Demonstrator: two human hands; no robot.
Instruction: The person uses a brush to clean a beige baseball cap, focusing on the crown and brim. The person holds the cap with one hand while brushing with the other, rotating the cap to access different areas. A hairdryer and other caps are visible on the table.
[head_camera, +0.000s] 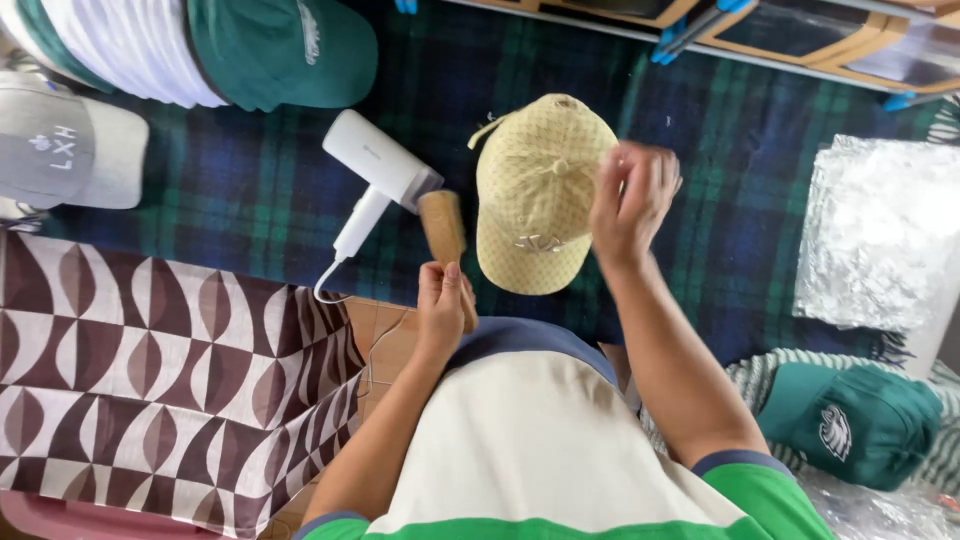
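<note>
Beige cap (535, 190) at centre frame on the plaid cloth (250, 190); looks light, soft in the crown, stiffer at the brim, best held there. Right hand (632, 200), blurred, fingers curled at its right edge. Left hand (443, 305) closed around a wooden brush (445, 235), beside a white handheld steamer (375, 170).

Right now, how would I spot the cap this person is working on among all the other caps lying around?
Start at the dark blue and green plaid blanket covering the work surface, then find the white handheld appliance near its middle. Just right of it, between the left hand and right hand, lies the pale yellow cap. The other caps are green or grey; only this one is cream with a fine lattice pattern.
</note>
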